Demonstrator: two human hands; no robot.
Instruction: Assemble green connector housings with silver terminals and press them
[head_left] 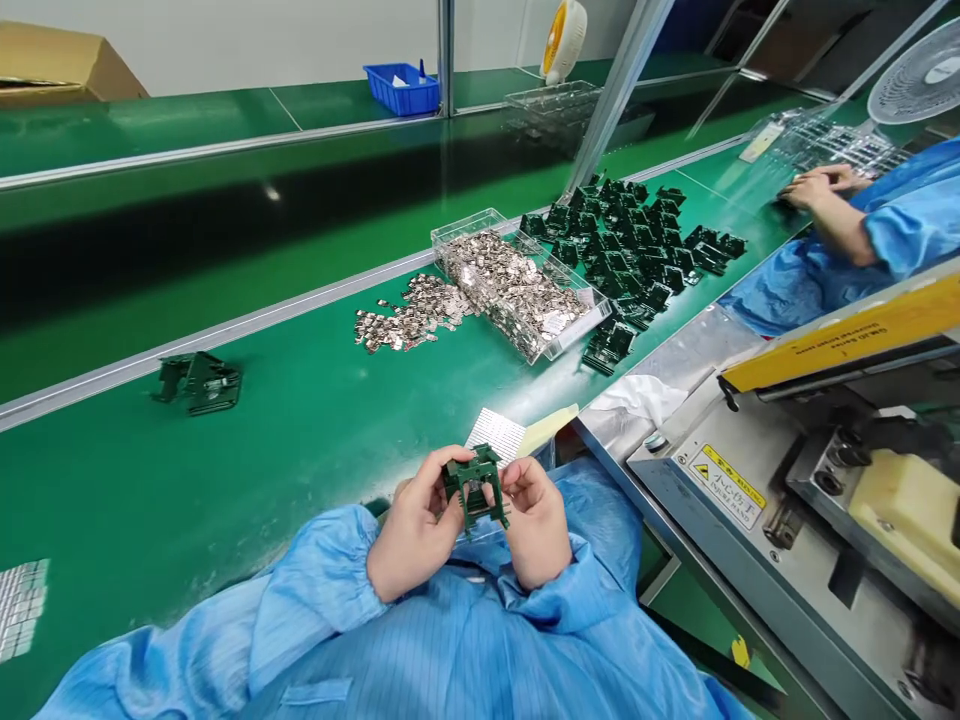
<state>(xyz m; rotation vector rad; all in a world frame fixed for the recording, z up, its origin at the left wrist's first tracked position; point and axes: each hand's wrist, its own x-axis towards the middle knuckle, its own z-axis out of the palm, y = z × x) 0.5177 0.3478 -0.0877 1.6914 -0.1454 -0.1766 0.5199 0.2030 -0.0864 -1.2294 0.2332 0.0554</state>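
Note:
A dark green plastic frame [480, 480] with legs and open gaps is held up in front of my chest, just off the table's near edge. My left hand [416, 525] grips its left side, the thumb across the front. At the right side, my right hand [536, 520] has its fingers curled and pressed against the frame; whether a small piece lies between the fingertips is hidden. Just behind the frame are a white striped sheet [496, 434] and a pale yellow strip [551, 428].
A clear tray [574, 335] full of small metal pieces stands beyond, with loose metal pieces [412, 312] beside it. Many green frames [630, 245] pile to its right; another frame [201, 383] lies left. A press machine [750, 480] and a co-worker's hands [825, 187] are at right.

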